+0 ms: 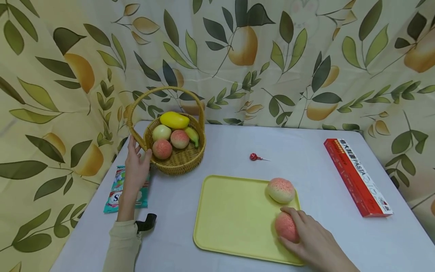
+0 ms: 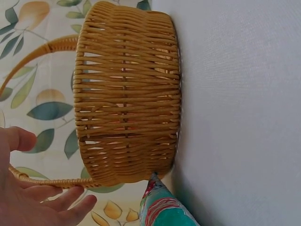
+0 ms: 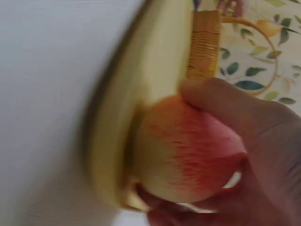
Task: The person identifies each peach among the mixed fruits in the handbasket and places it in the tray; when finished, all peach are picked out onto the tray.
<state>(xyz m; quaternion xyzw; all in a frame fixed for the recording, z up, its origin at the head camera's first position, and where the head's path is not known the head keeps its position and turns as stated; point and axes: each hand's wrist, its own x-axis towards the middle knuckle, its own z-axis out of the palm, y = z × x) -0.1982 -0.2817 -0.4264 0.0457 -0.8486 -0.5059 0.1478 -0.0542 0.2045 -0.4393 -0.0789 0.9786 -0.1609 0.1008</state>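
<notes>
My right hand (image 1: 314, 238) grips a pink peach (image 1: 286, 227) over the right end of a yellow tray (image 1: 234, 217). In the right wrist view the thumb and fingers curve round this peach (image 3: 188, 150), close to the tray's surface. A paler peach (image 1: 281, 190) lies on the tray just behind it. My left hand (image 1: 136, 166) is at the left side of a wicker basket (image 1: 176, 164), its fairly straight fingers against the foot of the handle (image 2: 56, 182) and its thumb apart. In the basket lie two peaches (image 1: 162, 149), a pale round fruit (image 1: 161, 133), a yellow mango-like fruit (image 1: 175, 120) and a banana-like piece (image 1: 192, 136).
A teal snack packet (image 1: 115, 192) lies partly under my left forearm. Behind the tray is a red lollipop (image 1: 253, 156). A long red pasta box (image 1: 357, 177) lies at the right of the white table (image 1: 170, 226). A leaf-patterned curtain (image 1: 217, 75) hangs behind.
</notes>
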